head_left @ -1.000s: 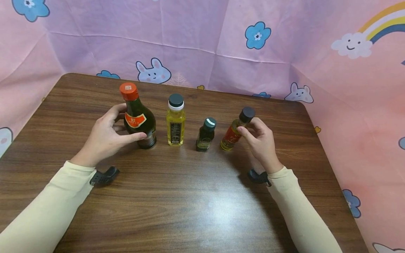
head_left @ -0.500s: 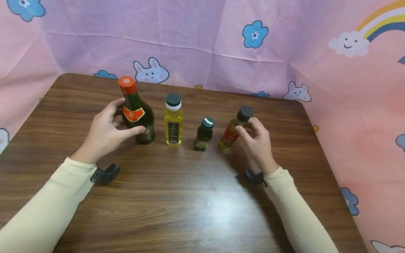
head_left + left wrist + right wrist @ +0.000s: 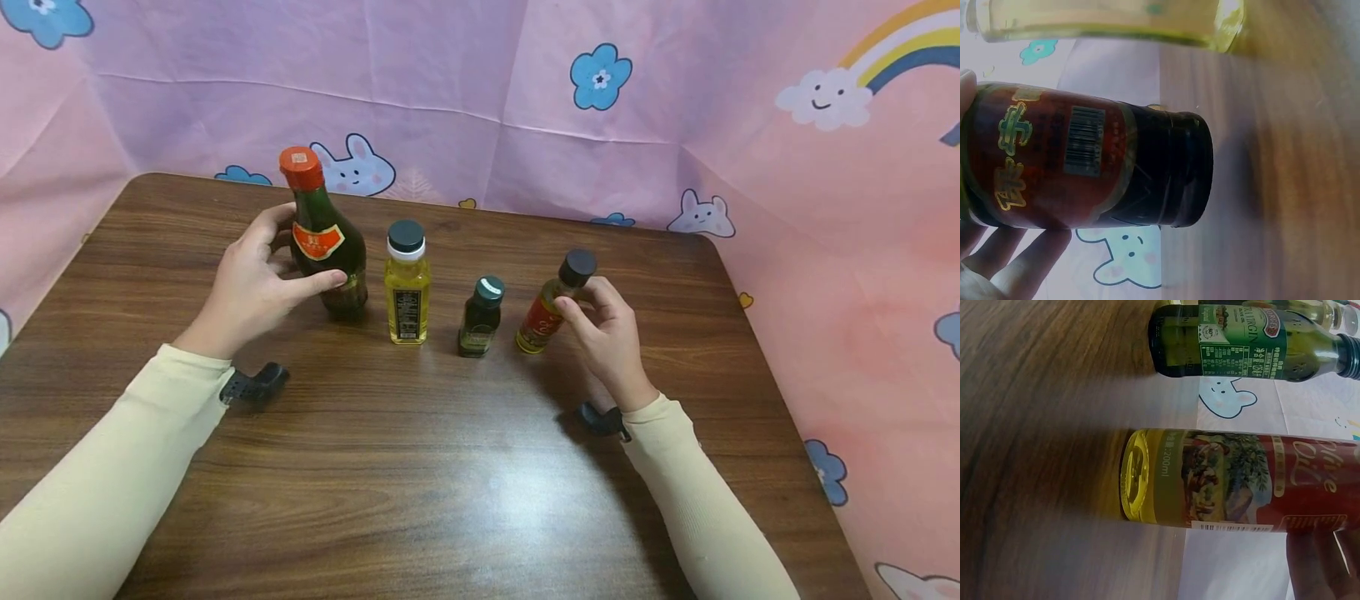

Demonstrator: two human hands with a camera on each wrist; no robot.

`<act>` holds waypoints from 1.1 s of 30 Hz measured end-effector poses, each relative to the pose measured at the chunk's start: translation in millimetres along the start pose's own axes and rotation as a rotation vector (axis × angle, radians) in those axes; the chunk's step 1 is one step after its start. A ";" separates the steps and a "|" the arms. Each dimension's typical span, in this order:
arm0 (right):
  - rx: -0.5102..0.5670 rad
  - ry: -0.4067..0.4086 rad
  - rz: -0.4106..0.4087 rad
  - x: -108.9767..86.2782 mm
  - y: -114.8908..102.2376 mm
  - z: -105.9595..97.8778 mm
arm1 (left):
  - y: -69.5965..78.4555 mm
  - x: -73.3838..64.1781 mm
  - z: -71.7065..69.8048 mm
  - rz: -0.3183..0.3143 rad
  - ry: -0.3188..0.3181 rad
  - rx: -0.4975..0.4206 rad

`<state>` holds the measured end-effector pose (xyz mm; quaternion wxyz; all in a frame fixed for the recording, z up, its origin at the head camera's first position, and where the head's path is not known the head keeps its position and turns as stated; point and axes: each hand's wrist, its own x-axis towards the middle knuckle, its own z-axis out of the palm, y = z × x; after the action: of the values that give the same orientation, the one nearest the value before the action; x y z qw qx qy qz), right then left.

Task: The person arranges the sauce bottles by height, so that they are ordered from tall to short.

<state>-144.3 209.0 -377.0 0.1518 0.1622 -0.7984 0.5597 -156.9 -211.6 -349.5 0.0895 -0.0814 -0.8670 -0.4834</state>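
Note:
My left hand [image 3: 251, 287] grips a large dark green bottle [image 3: 326, 242] with a red cap, thumb across its front. In the left wrist view the bottle's base [image 3: 1191, 169] hangs off the tabletop, its red label with gold characters and barcode facing the camera. On the right, my right hand [image 3: 611, 337] pinches a small olive oil bottle [image 3: 542, 321] with a black cap and red label. It leans a little to the right, and its base [image 3: 1137, 475] is at the tabletop, though I cannot tell whether it fully rests there.
Between my hands stand a clear bottle of yellow oil [image 3: 407, 287] with a dark green cap and a small dark green olive oil bottle [image 3: 478, 321]. They are on a brown wooden table [image 3: 405, 467]. A patterned pink and purple cloth [image 3: 450, 75] surrounds the back and sides.
My left hand has raised the large dark green bottle off the table, slightly away from me. The right hand and its olive oil bottle have stayed nearly still; the view has shifted a little.

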 end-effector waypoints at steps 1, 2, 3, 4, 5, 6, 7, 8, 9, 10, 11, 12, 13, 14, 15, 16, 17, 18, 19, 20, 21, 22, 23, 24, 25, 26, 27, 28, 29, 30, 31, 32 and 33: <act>-0.002 0.000 0.000 0.1 -0.5 0.1 | -0.5 2.0 -0.6 -0.001 0.001 0.001; -0.004 -0.002 0.000 0.2 -0.7 0.2 | -1.1 4.2 -1.2 -0.001 0.001 0.000; -0.005 -0.002 0.000 0.4 -0.7 0.4 | -2.1 6.7 -1.6 0.001 0.003 -0.004; -0.007 -0.003 -0.001 0.4 -0.8 0.5 | -3.1 9.1 -2.0 0.004 0.004 -0.003; -0.009 -0.003 -0.004 0.4 -0.9 0.6 | -4.2 11.6 -2.3 0.006 0.004 -0.001; -0.010 -0.003 -0.004 0.6 -0.5 0.8 | -5.2 14.0 -2.7 0.007 0.005 0.001; -0.011 -0.003 -0.007 0.5 -0.4 0.9 | -5.6 16.2 -3.1 0.009 0.003 0.001; -0.010 -0.003 -0.007 0.7 -0.2 1.1 | -6.4 18.6 -3.2 0.010 -0.002 -0.004; -0.009 -0.002 -0.008 0.6 -0.3 1.2 | -7.2 20.9 -3.5 0.011 -0.004 -0.001; -0.010 -0.002 -0.008 0.6 -0.2 1.3 | -7.9 23.1 -3.7 0.011 -0.008 0.000; -0.010 -0.001 -0.006 0.8 -0.1 1.5 | -8.7 25.2 -4.1 0.007 -0.010 0.000; -0.012 0.000 -0.003 0.9 0.2 1.7 | -9.3 27.3 -4.4 0.005 -0.012 -0.001; -0.013 0.001 -0.002 0.8 0.0 1.8 | -10.1 29.3 -4.6 0.003 -0.013 -0.001; -0.014 0.002 0.001 0.9 0.0 2.1 | -11.2 31.5 -4.8 0.001 -0.012 -0.003; -0.014 0.003 0.002 0.8 -0.2 2.3 | -11.8 33.4 -5.1 -0.002 -0.012 0.001; -0.013 0.004 0.004 0.8 -0.2 2.5 | -12.2 35.2 -5.1 -0.005 -0.013 -0.004; -0.012 0.005 0.005 0.8 -0.4 2.7 | -12.4 36.8 -5.1 -0.008 -0.015 -0.004; -0.012 0.006 0.007 0.6 -0.5 2.8 | -12.5 38.4 -5.0 -0.013 -0.020 -0.007; -0.012 0.006 0.009 0.6 -0.7 2.8 | -12.5 39.8 -4.9 -0.018 -0.025 -0.007; -0.011 0.006 0.011 0.5 -0.8 2.8 | -12.4 41.0 -4.8 -0.024 -0.031 -0.011; -0.012 0.005 0.012 0.4 -0.7 2.6 | -12.5 41.9 -4.6 -0.029 -0.037 -0.012; -0.014 0.006 0.014 0.4 -0.5 2.5 | -12.6 42.8 -4.4 -0.035 -0.044 -0.014; -0.018 0.005 0.017 0.3 -0.5 2.4 | -12.8 43.4 -4.2 -0.040 -0.049 -0.013; -0.021 0.005 0.018 0.2 -0.5 2.3 | -13.1 43.8 -4.0 -0.044 -0.055 -0.012; -0.023 0.005 0.020 0.2 -0.4 2.1 | -13.5 44.1 -3.9 -0.045 -0.057 -0.011; -0.024 0.004 0.021 0.2 -0.2 2.0 | -13.9 44.4 -3.8 -0.046 -0.059 -0.010; -0.024 0.005 0.021 0.1 -0.2 1.8 | -14.4 44.6 -3.7 -0.047 -0.060 -0.009; -0.024 0.005 0.022 0.0 0.1 1.7 | -14.9 44.7 -3.5 -0.048 -0.062 -0.008; -0.023 0.005 0.022 -0.1 0.0 1.5 | -15.4 44.7 -3.4 -0.047 -0.062 -0.006; -0.023 0.006 0.023 -0.1 0.3 1.4 | -15.9 44.8 -3.2 -0.048 -0.063 -0.006; -0.021 0.007 0.025 -0.2 0.7 1.3 | -16.3 44.9 -2.9 -0.048 -0.064 -0.009; -0.020 0.009 0.026 -0.3 0.8 1.2 | -16.7 45.1 -2.6 -0.047 -0.066 -0.013; -0.019 0.010 0.026 -0.4 0.6 1.2 | -17.1 45.2 -2.3 -0.048 -0.069 -0.013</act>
<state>-144.2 208.1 -378.1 0.1498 0.1476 -0.8050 0.5548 -204.5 -220.0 -351.9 0.0476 -0.0778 -0.8681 -0.4879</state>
